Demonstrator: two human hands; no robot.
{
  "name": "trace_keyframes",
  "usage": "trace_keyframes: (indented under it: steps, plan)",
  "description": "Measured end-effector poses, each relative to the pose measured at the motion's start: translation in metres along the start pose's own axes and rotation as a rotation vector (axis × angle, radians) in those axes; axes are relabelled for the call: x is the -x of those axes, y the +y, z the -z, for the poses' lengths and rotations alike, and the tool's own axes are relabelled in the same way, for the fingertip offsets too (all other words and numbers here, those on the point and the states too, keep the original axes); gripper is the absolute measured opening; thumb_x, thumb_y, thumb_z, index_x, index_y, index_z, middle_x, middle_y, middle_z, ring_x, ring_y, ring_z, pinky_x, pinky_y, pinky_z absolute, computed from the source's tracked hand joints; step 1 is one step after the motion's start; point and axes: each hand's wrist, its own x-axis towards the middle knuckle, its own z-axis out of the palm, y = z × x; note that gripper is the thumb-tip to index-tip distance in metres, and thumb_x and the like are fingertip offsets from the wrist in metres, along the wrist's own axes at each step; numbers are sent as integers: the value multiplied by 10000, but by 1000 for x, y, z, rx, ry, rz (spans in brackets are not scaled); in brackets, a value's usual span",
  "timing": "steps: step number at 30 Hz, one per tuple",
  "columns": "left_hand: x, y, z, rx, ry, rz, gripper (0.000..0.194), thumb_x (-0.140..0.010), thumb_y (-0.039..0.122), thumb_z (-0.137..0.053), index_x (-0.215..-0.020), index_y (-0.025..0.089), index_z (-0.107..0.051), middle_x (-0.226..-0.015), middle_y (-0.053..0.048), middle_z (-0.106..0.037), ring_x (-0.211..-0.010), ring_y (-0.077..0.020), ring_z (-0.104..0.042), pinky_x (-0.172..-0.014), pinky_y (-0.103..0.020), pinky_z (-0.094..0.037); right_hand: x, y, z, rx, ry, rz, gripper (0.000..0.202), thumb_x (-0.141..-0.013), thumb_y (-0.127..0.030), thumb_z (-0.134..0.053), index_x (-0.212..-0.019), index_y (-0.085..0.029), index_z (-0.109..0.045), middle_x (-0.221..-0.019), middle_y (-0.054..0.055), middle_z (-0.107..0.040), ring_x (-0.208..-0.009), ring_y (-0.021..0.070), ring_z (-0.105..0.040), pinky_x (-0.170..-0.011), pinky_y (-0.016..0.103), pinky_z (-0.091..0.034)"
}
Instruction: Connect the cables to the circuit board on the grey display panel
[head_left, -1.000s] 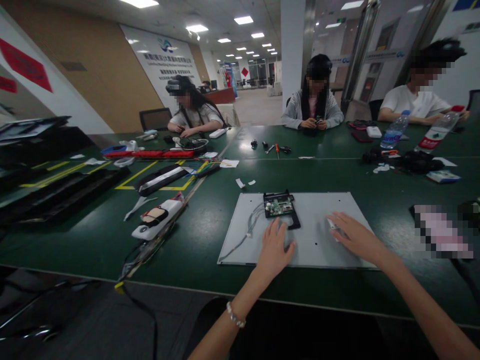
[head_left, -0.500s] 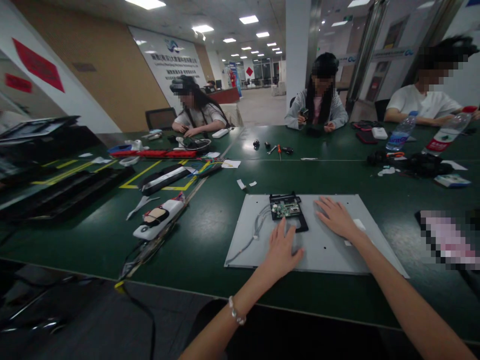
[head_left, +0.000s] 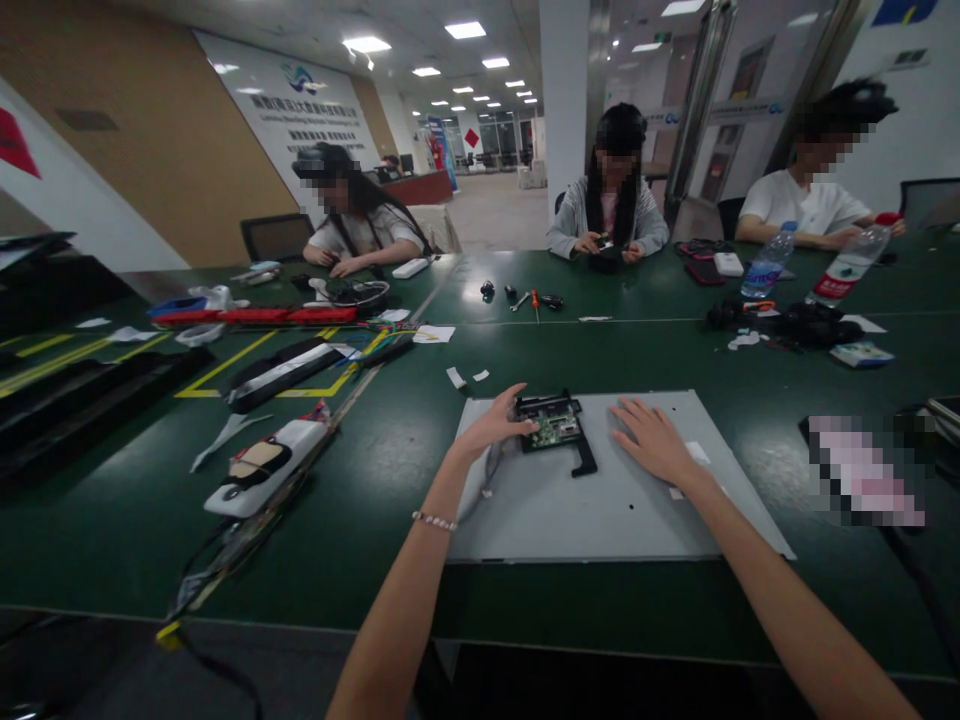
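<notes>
A thin grey panel [head_left: 555, 530] lies flat on the green table in front of me. On its upper left part sits a black bracket [head_left: 583, 460] around a green circuit board [head_left: 559, 428]. Grey cables [head_left: 491, 465] run from the board's left side, partly behind my wrist. My left hand [head_left: 491, 428] is at the left edge of the bracket, thumb and fingers spread apart, the thumb tip beside or touching the board. To the right of the bracket, my right hand [head_left: 652, 440] rests with outstretched fingers on the panel and holds nothing.
Left of the panel lie a white device with cables [head_left: 266, 465] and a black case [head_left: 281, 372]. A screwdriver [head_left: 535, 303] and small parts lie farther back. At right stand two bottles [head_left: 769, 262]. Three people [head_left: 615, 200] sit across the table.
My left hand has moved from in front of the bracket up to its left side. My right hand stays on the panel. The camera view has shifted to the right.
</notes>
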Motion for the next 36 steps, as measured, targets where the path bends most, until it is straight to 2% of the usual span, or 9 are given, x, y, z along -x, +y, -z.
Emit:
trace_keyframes:
  steps: [2, 4, 10, 12, 15, 18, 22, 29, 36]
  plan:
    - [4, -4, 0, 60, -45, -45, 883, -722, 343, -730, -1486, 183, -320, -1498, -158, -413, -1360, -278, -444, -1112, -436, -393, 0, 0, 0, -2, -2, -5, 564, -993, -484, -280, -1477, -225, -412, -1570, 96, -355, -1465, 294, -242, -1152, 552, -204]
    - [6, -3, -3, 68, -70, -96, 913, -681, 324, -753, -1482, 190, -335, -1503, -150, -405, -1370, -287, -427, -1143, -462, -346, 0, -1, 1, 2, -3, -11, 568, -993, -483, -278, -1479, -221, -408, -1575, 97, -345, -1466, 294, -238, -1156, 549, -201]
    - [12, 15, -20, -21, -90, -195, 927, -681, 351, -763, -1487, 179, -338, -1502, -171, -395, -1380, -316, -403, -1160, -518, -310, -1, 0, 2, -61, 37, -28, 588, -998, -471, -252, -1506, -191, -351, -1547, 103, -394, -1444, 297, -295, -1161, 549, -214]
    - [14, 21, -25, -44, -110, -211, 931, -684, 361, -763, -1491, 178, -336, -1515, -173, -377, -1393, -323, -385, -1158, -523, -314, -1, 0, 4, -133, 75, -34, 587, -1003, -459, -238, -1530, -210, -302, -1524, 100, -429, -1423, 294, -339, -1158, 542, -240]
    - [16, 26, -28, -71, -137, -196, 925, -694, 377, -757, -1497, 194, -336, -1547, -164, -333, -1427, -335, -329, -1154, -540, -314, 2, -3, 10, -263, 112, 16, 596, -1001, -451, -262, -1565, -272, -190, -1542, 62, -407, -1411, 260, -368, -1155, 481, -297]
    - [17, 25, -30, -84, -149, -187, 931, -697, 392, -760, -1503, 204, -334, -1561, -160, -311, -1438, -337, -310, -1157, -540, -310, 5, -12, 14, -381, 78, 117, 661, -974, -484, -370, -1569, -313, -140, -1578, 40, -342, -1432, 232, -334, -1160, 441, -311]
    - [18, 25, -32, -92, -152, -243, 932, -687, 412, -772, -1496, 209, -356, -1543, -154, -351, -1414, -337, -356, -1150, -523, -335, 10, -26, 18, -451, -13, 196, 790, -900, -534, -521, -1560, -273, -174, -1610, 77, -254, -1472, 240, -238, -1188, 443, -253]
    - [20, 28, -33, -96, -189, -237, 958, -696, 464, -752, -1501, 166, -325, -1554, -183, -316, -1430, -351, -315, -1168, -543, -278, 13, -31, 23, -411, -99, 185, 890, -823, -512, -619, -1559, -278, -176, -1637, 93, -143, -1473, 285, -226, -1167, 468, -277]
    - [20, 27, -33, -90, -204, -241, 959, -698, 472, -739, -1505, 168, -321, -1555, -184, -312, -1435, -359, -299, -1166, -546, -277, 15, -30, 24, -404, -110, 178, 861, -824, -510, -620, -1547, -281, -212, -1628, 94, -164, -1459, 284, -256, -1161, 457, -290]
